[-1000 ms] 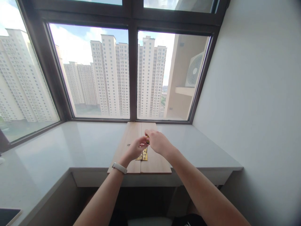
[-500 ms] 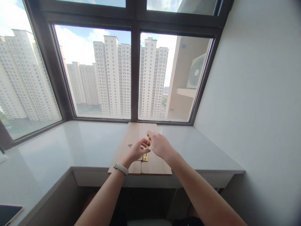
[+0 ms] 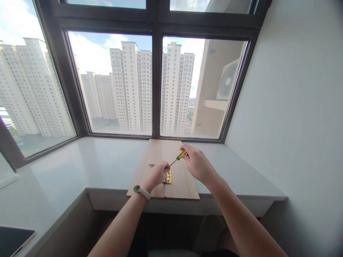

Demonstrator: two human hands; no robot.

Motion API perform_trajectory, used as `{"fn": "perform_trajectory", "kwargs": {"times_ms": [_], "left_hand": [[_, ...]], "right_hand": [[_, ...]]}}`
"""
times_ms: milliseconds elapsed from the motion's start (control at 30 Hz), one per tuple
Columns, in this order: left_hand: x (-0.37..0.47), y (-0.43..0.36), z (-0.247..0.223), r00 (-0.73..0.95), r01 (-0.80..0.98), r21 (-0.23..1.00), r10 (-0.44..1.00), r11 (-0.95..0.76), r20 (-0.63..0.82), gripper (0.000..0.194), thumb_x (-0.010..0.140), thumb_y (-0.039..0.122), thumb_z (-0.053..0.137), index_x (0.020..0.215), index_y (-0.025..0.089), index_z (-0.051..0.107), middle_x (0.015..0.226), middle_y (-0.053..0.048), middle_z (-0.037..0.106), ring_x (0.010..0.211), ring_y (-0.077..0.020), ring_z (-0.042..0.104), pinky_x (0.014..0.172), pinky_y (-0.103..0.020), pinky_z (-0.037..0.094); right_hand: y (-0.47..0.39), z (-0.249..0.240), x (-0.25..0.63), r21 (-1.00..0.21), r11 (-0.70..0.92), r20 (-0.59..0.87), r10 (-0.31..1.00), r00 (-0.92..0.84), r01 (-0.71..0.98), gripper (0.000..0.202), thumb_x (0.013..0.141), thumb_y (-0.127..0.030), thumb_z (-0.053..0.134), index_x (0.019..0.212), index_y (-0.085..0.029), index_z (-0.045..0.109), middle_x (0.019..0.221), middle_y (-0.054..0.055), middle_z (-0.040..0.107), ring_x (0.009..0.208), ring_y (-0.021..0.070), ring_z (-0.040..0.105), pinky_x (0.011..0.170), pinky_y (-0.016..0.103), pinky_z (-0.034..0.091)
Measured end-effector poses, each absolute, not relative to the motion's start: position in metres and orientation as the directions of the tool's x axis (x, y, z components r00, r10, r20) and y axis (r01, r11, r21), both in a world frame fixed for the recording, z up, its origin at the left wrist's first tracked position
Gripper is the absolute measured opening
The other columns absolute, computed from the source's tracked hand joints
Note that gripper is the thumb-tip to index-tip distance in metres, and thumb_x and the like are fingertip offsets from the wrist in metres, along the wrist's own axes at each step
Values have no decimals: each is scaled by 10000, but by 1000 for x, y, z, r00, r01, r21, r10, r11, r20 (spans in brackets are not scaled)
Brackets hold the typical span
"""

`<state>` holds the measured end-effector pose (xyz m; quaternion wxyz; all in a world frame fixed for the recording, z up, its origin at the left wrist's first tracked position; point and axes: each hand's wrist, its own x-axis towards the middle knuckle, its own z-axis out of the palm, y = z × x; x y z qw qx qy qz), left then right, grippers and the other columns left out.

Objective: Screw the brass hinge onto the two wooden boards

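My right hand (image 3: 197, 162) is closed around the yellow and black handle of a screwdriver (image 3: 181, 155). The screwdriver slants down to the left, and its thin metal shaft ends at the fingers of my left hand (image 3: 158, 174). Those fingers are pinched at the tip; whether a screw is also between them is hidden. Just below lies a yellow, brass-coloured hinge (image 3: 168, 177) with small dark screws standing in it, partly covered by my left hand. It sits at the seam between two wooden boards (image 3: 179, 187). Several loose screws (image 3: 152, 165) lie on the left board.
The boards rest across a white countertop (image 3: 107, 160) below a dark-framed window (image 3: 155, 89). A white wall (image 3: 289, 107) stands at the right. At the lower left is a dark flat device (image 3: 16, 238). The counter's front edge runs under the boards.
My right hand has drawn back up and right, tilting the screwdriver from near upright to a slant. My left fingers have closed at its tip. The view has shifted slightly.
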<state>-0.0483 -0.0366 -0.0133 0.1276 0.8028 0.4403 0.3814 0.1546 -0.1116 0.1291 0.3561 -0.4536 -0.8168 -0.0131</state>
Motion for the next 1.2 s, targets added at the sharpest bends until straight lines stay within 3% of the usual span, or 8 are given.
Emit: {"fn": "perform_trajectory", "kwargs": {"times_ms": [100,233,500,900,1200], "left_hand": [[-77,-18,-12,201,618,583,822,-528,533,235,943,286,479,945,184,692,936,-83,728,867,-211,661,774,-311,486],[-120,13,-16,-4,723,627,906,-290,423,205,910,300,539,886,177,701,880,-81,738,834,-212,675,775,-314,492],[-144,32,-43,-48,741,647,947,-180,319,122,832,270,631,805,184,713,849,-85,748,819,-226,676,760,-323,487],[-151,2,-35,-18,693,690,952,-209,307,230,887,326,551,971,178,706,989,-80,754,891,-221,694,806,-326,518],[-142,-32,-21,34,610,732,933,-303,358,266,891,374,553,986,185,713,991,-90,757,883,-240,696,801,-355,540]], "right_hand": [[-124,119,175,-405,555,646,736,-203,726,157,935,-183,515,1072,-243,561,988,41,692,862,186,649,759,279,453],[-141,79,194,-518,472,647,762,-35,713,136,952,-303,531,1065,-249,583,1002,41,700,781,186,654,745,303,504],[-162,10,198,-686,382,588,792,163,619,241,955,-421,537,1113,-249,599,1055,65,706,862,210,680,754,325,566],[-120,31,152,-554,583,644,752,-138,595,171,967,-272,493,1092,-218,596,1017,73,696,865,202,665,790,327,531],[-106,42,134,-480,609,593,756,-279,631,178,967,-165,465,1101,-208,574,1020,67,675,895,190,646,817,312,486]]}}
